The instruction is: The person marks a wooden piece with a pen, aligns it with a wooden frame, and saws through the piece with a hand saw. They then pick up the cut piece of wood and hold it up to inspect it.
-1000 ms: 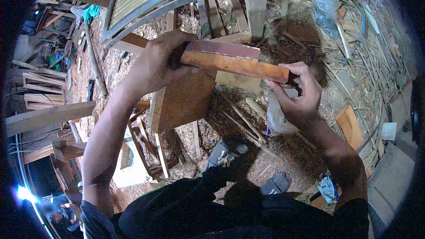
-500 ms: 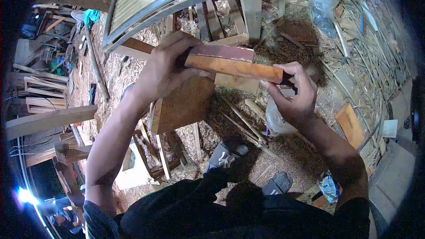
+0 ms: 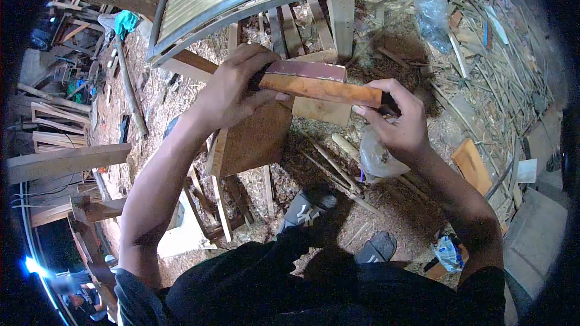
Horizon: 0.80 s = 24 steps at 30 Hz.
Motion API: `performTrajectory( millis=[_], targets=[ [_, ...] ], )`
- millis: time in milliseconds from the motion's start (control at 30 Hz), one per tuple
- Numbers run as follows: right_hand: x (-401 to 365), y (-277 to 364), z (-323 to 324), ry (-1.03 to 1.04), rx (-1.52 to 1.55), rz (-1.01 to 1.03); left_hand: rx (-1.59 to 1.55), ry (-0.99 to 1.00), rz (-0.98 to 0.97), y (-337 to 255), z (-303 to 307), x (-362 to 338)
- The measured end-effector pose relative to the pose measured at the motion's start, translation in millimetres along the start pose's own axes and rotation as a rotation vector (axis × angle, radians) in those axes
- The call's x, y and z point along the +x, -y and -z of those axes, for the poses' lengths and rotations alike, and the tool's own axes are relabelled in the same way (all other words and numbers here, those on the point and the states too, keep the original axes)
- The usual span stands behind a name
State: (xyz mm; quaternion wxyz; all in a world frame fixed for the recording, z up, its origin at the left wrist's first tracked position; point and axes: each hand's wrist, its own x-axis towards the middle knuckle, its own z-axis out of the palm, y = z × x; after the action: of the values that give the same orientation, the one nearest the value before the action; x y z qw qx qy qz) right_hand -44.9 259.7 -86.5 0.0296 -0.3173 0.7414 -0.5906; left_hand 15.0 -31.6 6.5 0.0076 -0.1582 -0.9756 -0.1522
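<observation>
Space between the left hand (image 3: 232, 87) and the right hand (image 3: 406, 124) looks slightly narrower than a moment ago, and the orange-brown wooden bar (image 3: 320, 89) spans a shorter stretch of the view, while the hold at both ends stays much the same. The bar is held up between the hands, above the brown wooden panel (image 3: 257, 139) and the pale board (image 3: 320, 110), with its right end tipped a little toward the body. The left fingers are clamped around its left end, the thumb lying along the lower edge; the right fingers pinch the other end, index above and thumb below. A maroon-faced block (image 3: 308, 71) lies along the bar's far side, its left end hidden by the left hand, so whether those fingers press on it too cannot be told. The change seems to be a small shift of angle or hold rather than a release, leaving the bar steadied from both ends. The clear plastic bag (image 3: 380, 158) lies below the right hand, on the shaving-strewn floor (image 3: 169, 99).
</observation>
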Motion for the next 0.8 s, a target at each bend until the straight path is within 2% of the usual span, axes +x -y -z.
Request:
performTrajectory(
  millis=[133, 200, 333, 400, 433, 500, 633, 700, 800],
  targets=[
    [1, 9, 3, 0.070, 0.009, -0.063, 0.040, -0.031, -0.071, 0, 4, -5],
    [0, 15, 7, 0.199, 0.046, -0.116, 0.083, -0.019, -0.066, -6, 8, -11],
    [-2, 22, 7, 0.236, 0.060, -0.058, 0.126, -0.036, -0.046, -11, 10, -29],
    [-2, 30, 7, 0.269, 0.356, -0.209, 0.172, -0.111, -0.019, -18, 12, -37],
    [-1, 31, 9, 0.272, 0.355, -0.205, 0.175, -0.115, -0.017, -22, 14, -41],
    [2, 33, 13, 0.407, 0.571, -0.379, 0.229, -0.181, -0.014, -30, 19, -48],
    [10, 49, 19, 0.489, 0.715, -0.458, 0.245, -0.226, 0.011, -39, 26, -65],
    [11, 59, 21, 0.550, 0.919, -0.453, 0.259, -0.317, -0.010, -43, 21, -74],
    [15, 63, 19, 0.572, 0.972, -0.481, 0.268, -0.405, 0.004, -47, 11, -84]
  ],
)
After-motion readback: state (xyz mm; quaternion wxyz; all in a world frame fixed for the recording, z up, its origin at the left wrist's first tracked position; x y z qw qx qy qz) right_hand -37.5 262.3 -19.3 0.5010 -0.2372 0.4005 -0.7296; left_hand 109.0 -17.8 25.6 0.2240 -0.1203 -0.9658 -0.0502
